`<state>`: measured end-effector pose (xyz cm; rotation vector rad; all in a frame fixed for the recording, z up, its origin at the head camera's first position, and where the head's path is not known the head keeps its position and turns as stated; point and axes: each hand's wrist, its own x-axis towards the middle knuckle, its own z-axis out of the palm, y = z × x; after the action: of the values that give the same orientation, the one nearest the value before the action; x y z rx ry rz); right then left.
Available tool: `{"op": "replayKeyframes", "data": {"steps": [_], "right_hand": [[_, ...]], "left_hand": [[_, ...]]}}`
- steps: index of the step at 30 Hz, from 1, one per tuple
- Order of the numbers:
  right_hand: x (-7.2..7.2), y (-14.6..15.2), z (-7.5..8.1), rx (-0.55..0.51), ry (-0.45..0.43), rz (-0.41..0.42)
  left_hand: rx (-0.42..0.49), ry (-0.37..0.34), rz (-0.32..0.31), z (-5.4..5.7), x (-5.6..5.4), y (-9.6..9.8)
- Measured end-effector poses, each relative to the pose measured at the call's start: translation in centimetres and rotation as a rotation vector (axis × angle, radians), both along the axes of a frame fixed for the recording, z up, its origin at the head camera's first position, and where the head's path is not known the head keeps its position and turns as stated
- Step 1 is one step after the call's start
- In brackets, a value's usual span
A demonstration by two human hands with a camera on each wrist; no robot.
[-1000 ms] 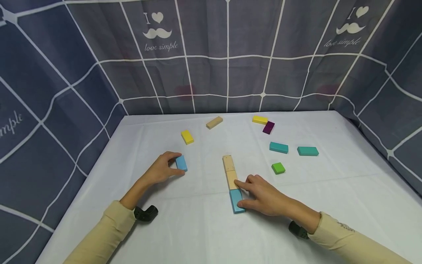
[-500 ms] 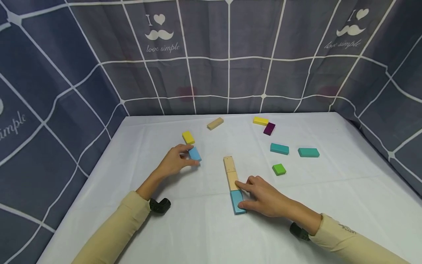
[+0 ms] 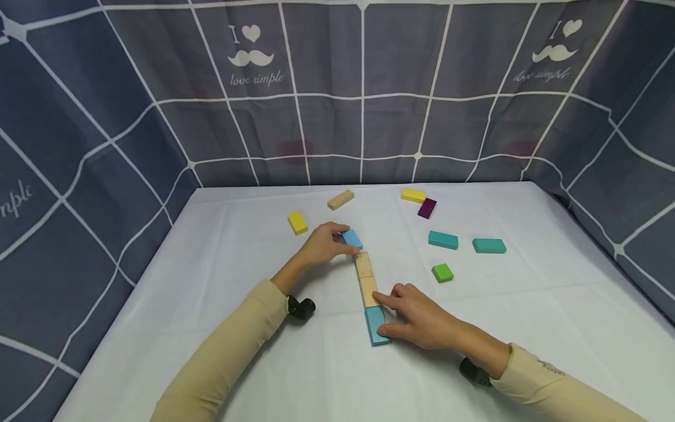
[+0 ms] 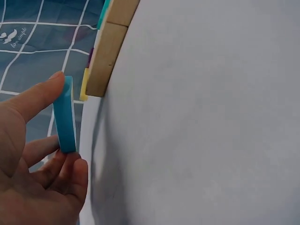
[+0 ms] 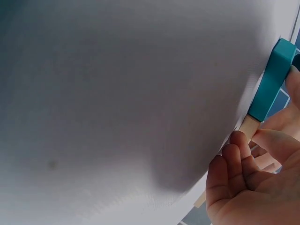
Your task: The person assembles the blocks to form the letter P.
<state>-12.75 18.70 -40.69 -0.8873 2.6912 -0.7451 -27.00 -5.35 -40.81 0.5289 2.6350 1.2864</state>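
My left hand [image 3: 323,244] pinches a light blue block [image 3: 352,238] between thumb and fingers, just beyond the far end of a row of blocks. In the left wrist view this blue block [image 4: 64,117] is gripped by its two ends. The row has two plain wooden blocks, a far one [image 3: 363,265] and a near one [image 3: 368,291], then a blue block [image 3: 375,326] nearest me, end to end. My right hand [image 3: 422,319] rests beside the row, index fingertip on the near wooden block and thumb on the blue block [image 5: 272,84].
Left of the row's far end lies a yellow block [image 3: 297,223], with a wooden block [image 3: 340,200] farther back. Another yellow block [image 3: 413,195] meets a purple block [image 3: 427,208]. Two teal blocks [image 3: 443,240] and a green block [image 3: 442,272] lie to the right. A grey curtain [image 3: 327,129] hangs behind.
My left hand has carried the light blue block rightward and away from me, from the left of the table to the row's far end. The right hand has stayed in place.
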Motion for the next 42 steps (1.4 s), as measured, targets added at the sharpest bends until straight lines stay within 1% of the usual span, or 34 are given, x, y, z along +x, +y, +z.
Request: {"op": "replayKeyframes", "data": {"steps": [3,6,12,16,21,23,27,32,35,42], "right_hand": [[0.0,-0.1,0.0,0.005,0.000,-0.004],[0.0,-0.1,0.0,0.011,-0.004,-0.005],[-0.1,-0.1,0.2,0.017,-0.008,-0.006],[-0.1,-0.1,0.1,0.015,-0.017,-0.009],[-0.1,-0.2,0.0,0.018,-0.030,-0.018],[0.0,-0.2,0.1,0.014,-0.031,-0.017],[0.0,-0.2,0.1,0.006,-0.029,-0.008],[-0.1,-0.2,0.2,0.018,-0.019,-0.005],[-0.2,-0.2,0.2,0.017,-0.019,-0.003],[-0.1,-0.1,0.0,0.008,-0.021,-0.010]], "left_hand": [[-0.028,-0.009,0.002,-0.3,-0.5,0.5],[-0.048,-0.015,-0.008,-0.6,-0.9,0.7],[-0.064,-0.020,-0.075,-0.8,-1.5,1.1],[-0.088,-0.020,-0.098,-0.9,-1.7,1.4],[-0.107,-0.018,-0.115,-0.8,-1.6,1.6],[-0.117,-0.022,-0.117,-0.6,-1.5,1.6],[-0.131,-0.043,-0.108,-0.5,-1.3,1.5],[-0.113,-0.052,-0.095,-0.6,-1.1,1.3],[-0.097,-0.046,-0.090,-0.8,-1.1,1.2],[-0.065,-0.025,-0.106,-1.1,-1.1,1.2]]}}
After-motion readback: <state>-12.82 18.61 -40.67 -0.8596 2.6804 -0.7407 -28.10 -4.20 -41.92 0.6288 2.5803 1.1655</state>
